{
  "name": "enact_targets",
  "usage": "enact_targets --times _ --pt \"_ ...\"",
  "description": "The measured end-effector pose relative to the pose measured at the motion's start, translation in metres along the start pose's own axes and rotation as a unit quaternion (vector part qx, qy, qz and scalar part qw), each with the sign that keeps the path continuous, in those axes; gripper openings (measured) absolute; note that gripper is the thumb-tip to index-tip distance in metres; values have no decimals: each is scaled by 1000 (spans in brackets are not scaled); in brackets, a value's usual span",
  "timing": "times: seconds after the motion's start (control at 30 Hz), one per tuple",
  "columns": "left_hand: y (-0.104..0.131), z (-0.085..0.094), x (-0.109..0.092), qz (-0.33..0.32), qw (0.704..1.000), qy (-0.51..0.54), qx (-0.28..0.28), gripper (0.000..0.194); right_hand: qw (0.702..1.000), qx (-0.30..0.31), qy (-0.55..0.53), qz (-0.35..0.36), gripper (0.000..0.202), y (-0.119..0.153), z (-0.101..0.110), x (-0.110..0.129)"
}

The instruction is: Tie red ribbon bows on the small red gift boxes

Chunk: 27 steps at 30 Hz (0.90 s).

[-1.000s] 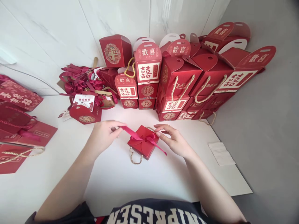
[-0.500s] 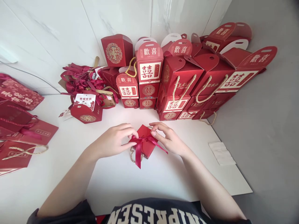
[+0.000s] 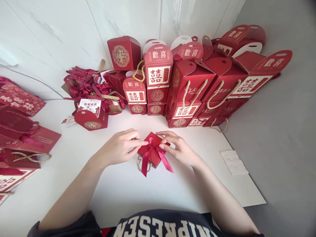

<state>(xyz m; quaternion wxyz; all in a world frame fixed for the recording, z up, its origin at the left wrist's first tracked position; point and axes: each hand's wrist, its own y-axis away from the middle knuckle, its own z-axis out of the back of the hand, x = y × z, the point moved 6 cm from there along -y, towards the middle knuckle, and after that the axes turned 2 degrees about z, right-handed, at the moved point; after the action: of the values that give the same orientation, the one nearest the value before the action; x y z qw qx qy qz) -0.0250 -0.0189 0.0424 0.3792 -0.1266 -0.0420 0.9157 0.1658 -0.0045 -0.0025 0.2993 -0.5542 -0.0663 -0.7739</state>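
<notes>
A small red box with a twisted rope handle rests on the white table in front of me. Across its top lies a dark pink ribbon tied in a bow, its two tails hanging toward me. My left hand is at the box's left, with the index finger stretched onto the bow's left loop. On the right side, my right hand has its thumb and fingers around the bow's right part, which they partly hide.
Stacked red gift boxes stand along the wall. A heap of ribbons lies at the back left, behind a red box with a card. More red bags are at the far left, and a white tissue is at the right.
My left index finger has straightened onto the bow, whose left loop now stands up. The ribbon's right tail hangs lower and more toward me. At the far left, a red bag has shifted, showing its front.
</notes>
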Motion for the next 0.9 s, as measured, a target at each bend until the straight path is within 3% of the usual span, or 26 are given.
enact_targets --times 0.17,0.33,0.5,0.6,0.73,0.9 --pt "-2 -3 -5 -18 999 1 -30 29 1000 5 -8 15 19 2 2 2" --pt "-7 -11 -7 -27 999 -40 -21 29 1000 14 -15 3 22 3 -1 -1" --pt "-12 -4 -14 -8 998 -45 -33 21 999 27 -29 -2 26 5 0 5" --pt "-12 -4 -26 7 999 33 2 17 999 45 -29 -7 27 10 5 15" --pt "-5 -15 -44 82 979 178 56 24 995 99 -22 -19 28 28 5 27" --pt "14 -36 -61 160 950 266 25 32 993 104 -52 -32 27 57 -3 22"
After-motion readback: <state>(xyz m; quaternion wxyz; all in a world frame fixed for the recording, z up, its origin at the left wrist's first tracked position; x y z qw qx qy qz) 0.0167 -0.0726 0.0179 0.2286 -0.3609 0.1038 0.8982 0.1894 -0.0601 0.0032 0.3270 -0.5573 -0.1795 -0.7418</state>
